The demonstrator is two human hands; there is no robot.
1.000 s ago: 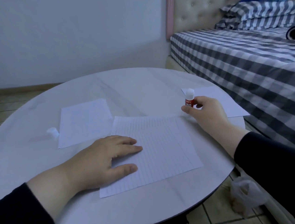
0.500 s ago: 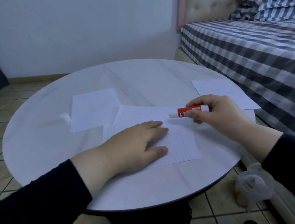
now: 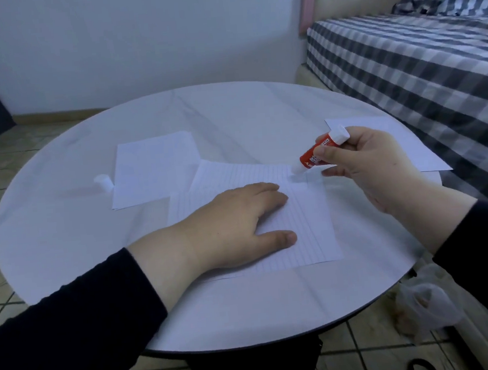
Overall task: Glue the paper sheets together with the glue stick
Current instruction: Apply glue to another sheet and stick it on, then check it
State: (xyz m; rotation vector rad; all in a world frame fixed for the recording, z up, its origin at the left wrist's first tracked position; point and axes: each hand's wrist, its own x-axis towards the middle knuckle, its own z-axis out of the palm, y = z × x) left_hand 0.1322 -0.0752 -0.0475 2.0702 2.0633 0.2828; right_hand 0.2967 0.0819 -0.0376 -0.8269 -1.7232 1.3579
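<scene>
A lined paper sheet (image 3: 308,226) lies in the middle of the round white table (image 3: 231,118). My left hand (image 3: 229,230) presses flat on it with straight fingers. My right hand (image 3: 361,162) grips a red glue stick (image 3: 315,155), tilted down to the left. Its white tip touches the sheet's far right corner. A second white sheet (image 3: 153,169) lies at the back left, partly under the lined one. A third sheet (image 3: 407,147) lies at the right, partly hidden by my right hand. The white glue cap (image 3: 103,181) rests left of the second sheet.
A bed with a grey checked cover (image 3: 417,60) stands close to the table's right side. A crumpled plastic bag (image 3: 424,307) lies on the tiled floor under the table's right edge. A white wall is behind the table.
My right hand lifted the glue stick from where it stood, tipped it over and brought its tip down onto the lined sheet's far corner. My left hand stays pressed on the sheet.
</scene>
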